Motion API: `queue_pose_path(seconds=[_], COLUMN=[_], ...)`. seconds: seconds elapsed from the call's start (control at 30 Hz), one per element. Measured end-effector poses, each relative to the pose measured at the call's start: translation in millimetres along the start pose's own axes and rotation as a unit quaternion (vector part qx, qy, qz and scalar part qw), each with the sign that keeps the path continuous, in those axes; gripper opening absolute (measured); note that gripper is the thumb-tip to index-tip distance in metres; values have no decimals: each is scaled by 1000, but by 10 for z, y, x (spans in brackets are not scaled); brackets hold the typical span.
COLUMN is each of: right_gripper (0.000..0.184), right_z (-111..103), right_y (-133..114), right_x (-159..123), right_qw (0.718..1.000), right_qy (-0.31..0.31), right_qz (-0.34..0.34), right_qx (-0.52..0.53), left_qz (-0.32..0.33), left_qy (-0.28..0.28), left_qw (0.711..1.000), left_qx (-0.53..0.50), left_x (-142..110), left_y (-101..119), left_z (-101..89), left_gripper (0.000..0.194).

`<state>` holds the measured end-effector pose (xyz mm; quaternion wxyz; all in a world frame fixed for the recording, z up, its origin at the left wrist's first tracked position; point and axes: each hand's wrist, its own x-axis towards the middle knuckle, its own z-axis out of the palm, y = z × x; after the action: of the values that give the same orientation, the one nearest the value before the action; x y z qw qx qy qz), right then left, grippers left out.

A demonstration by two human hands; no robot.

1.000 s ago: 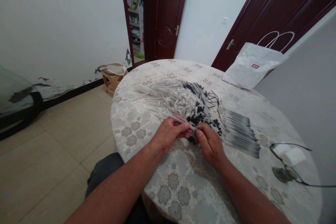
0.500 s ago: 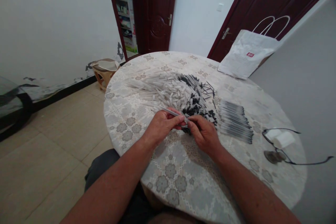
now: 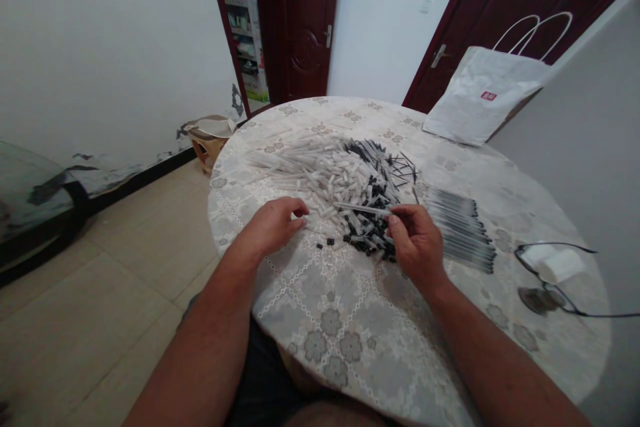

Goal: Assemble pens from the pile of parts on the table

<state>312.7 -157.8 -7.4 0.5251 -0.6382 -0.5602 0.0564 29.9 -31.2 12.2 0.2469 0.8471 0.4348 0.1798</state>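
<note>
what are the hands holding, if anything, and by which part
The right hand pinches a slim pale tube by one end; the left hand holds nothing visible.

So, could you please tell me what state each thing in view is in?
Left hand: thumb and fingers parted, no held thing visible
Right hand: closed on a pale tube
Pale tube: held, raised over the pile
Pile: loose, spread out
Dark-ended tubes: lined up side by side
Glasses: unfolded
Paper bag: standing, handles up
</note>
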Motion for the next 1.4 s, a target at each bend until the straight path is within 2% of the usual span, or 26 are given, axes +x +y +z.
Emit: queue_pose_path(seconds=[0.13,0.27,0.37,0.5,0.57,0.67,0.83,1.1,1.23,1.4], right_gripper=[16,16,14,13,13,15,22,23,24,25], right_z=[8,0,-8,-10,-8,-4,11,53,52,59], right_y=[11,4,-10,-15,-19,-33,-40,-14,-60,-67], right_x=[-13,-22,-27,-44,-52,-56,-57,-90,-73,-51], right_qw=[1000,1000,1000,998,994,989,990,985,984,981], right_qy=[1,-6,-10,-23,-32,-34,-25,-23,-8,1], right_qz=[2,2,-3,15,33,46,32,62,66,74], right_qx=[7,9,17,63,97,133,138,157,168,177], left_qz=[24,36,48,42,30,6,-17,-84,-99,-100], left_qy=[-45,-34,-27,-6,3,-15,-2,50,61,62], left_qw=[996,997,998,993,979,946,913,834,821,827], left_qx=[73,65,24,-112,-203,-323,-407,-543,-559,-550], left_x=[29,40,19,3,12,25,16,40,53,60], left_y=[-42,-55,-13,98,150,198,229,289,300,296], left_z=[184,257,214,115,78,41,21,77,85,98], left_gripper=[23,13,7,6,12,27,31,40,35,31])
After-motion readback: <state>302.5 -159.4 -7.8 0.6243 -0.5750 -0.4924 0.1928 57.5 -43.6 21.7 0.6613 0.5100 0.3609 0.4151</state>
